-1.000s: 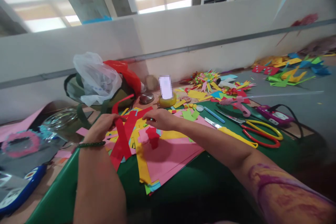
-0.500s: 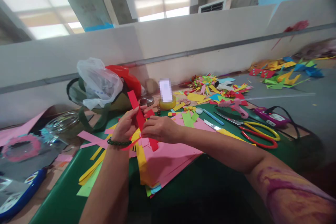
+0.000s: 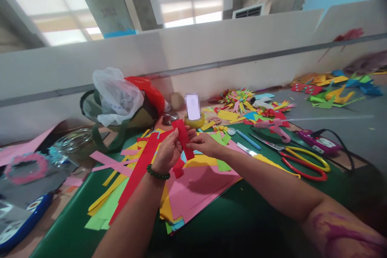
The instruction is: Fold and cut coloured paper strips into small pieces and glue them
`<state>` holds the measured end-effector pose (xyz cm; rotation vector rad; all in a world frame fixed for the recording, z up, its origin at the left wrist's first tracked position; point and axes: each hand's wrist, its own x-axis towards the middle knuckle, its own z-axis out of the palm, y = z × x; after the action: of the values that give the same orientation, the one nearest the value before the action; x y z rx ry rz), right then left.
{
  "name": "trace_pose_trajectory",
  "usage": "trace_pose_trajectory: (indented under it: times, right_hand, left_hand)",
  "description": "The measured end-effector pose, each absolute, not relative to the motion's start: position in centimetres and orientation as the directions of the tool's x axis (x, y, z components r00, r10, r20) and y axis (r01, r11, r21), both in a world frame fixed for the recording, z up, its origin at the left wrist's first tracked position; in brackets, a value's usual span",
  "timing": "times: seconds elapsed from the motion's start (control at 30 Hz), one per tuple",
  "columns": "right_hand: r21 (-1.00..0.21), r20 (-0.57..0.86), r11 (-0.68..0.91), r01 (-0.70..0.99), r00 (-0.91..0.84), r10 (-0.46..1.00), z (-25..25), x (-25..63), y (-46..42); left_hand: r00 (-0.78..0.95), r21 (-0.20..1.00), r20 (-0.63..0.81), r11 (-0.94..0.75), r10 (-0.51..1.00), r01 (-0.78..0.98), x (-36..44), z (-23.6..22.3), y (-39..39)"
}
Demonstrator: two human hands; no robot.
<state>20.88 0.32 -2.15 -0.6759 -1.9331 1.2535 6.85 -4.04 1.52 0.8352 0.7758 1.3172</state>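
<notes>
A short red paper strip [image 3: 185, 141] is held up at a tilt over the pile of coloured paper. My left hand [image 3: 169, 151], with a dark green bead bracelet at the wrist, grips the strip from its left side. The fingers of my right hand [image 3: 204, 144] pinch its right edge near the lower end. Below lie pink paper sheets [image 3: 201, 189] with yellow paper around them and a small red piece [image 3: 178, 168] on top. A long red strip [image 3: 136, 173] lies left of my left hand, across green and yellow strips.
Large scissors [image 3: 302, 161] with red and yellow handles, a knife [image 3: 246, 149], a blue pen [image 3: 248, 140] and a pink glue gun [image 3: 276, 129] lie right. A phone [image 3: 192, 107] stands behind my hands. Left are a bag [image 3: 139, 115] and a glass jar [image 3: 75, 145].
Both hands have moved right with the red strip, which now looks shorter. A long red strip now lies on the paper at the left.
</notes>
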Motion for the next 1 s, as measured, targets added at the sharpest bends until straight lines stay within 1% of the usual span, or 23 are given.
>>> trace_pose_trajectory:
  times: [0.13,0.23,0.3,0.37,0.4,0.47,0.53,0.6,0.7,0.87,1.0]
  right_hand:
    - [-0.912,0.26,0.4,0.088,-0.631,0.731,-2.0,21.6,0.0]
    - [-0.855,0.216,0.464,0.23,-0.656,0.723,-1.3,22.3,-0.2]
    - [-0.797,0.216,0.499,0.341,-0.61,0.762,-0.6,23.0,-0.3]
    - [-0.777,0.297,0.5,0.383,-0.476,0.828,0.2,23.4,-0.2]
    - [-0.786,0.357,0.501,0.361,-0.396,0.846,0.5,23.6,-0.2]
    - [-0.812,0.459,0.53,0.244,-0.295,0.838,0.9,23.6,-0.2]
    - [-0.834,0.5,0.543,0.101,-0.281,0.819,1.0,23.5,-0.3]
    - [-0.855,0.493,0.518,0.011,-0.291,0.82,1.0,23.3,-0.6]
    - [-0.874,0.468,0.485,-0.01,-0.281,0.838,0.9,23.1,-0.8]
    - [-0.875,0.474,0.481,-0.051,-0.288,0.832,0.8,23.2,-0.8]
    - [-0.881,0.469,0.464,-0.088,-0.289,0.835,0.7,23.2,-0.6]
  left_hand:
    - [0.072,0.891,-0.021,0.052,0.997,-0.451,7.2,0.9,-4.0]
    - [0.068,0.904,-0.013,0.041,0.998,-0.425,7.2,0.5,-3.8]
    - [0.064,0.92,0.006,0.02,0.998,-0.392,7.1,0.4,-3.7]
    - [0.083,0.946,0.026,0.003,0.996,-0.323,7.1,0.3,-3.9]
    - [0.109,0.96,0.035,-0.003,0.993,-0.281,7.2,0.3,-4.1]
    - [0.183,0.981,0.045,-0.009,0.982,-0.195,7.4,0.4,-4.5]
    - [0.256,0.992,0.047,-0.014,0.965,-0.128,7.8,0.5,-5.0]
    - [0.302,0.996,0.036,-0.009,0.953,-0.088,8.1,0.6,-5.5]
    - [0.329,0.997,0.01,0.015,0.944,-0.073,8.4,0.6,-5.7]
    - [0.29,0.993,0.061,-0.028,0.955,-0.114,8.7,0.4,-5.5]
    - [0.269,0.995,0.064,-0.042,0.961,-0.087,8.8,0.5,-5.6]
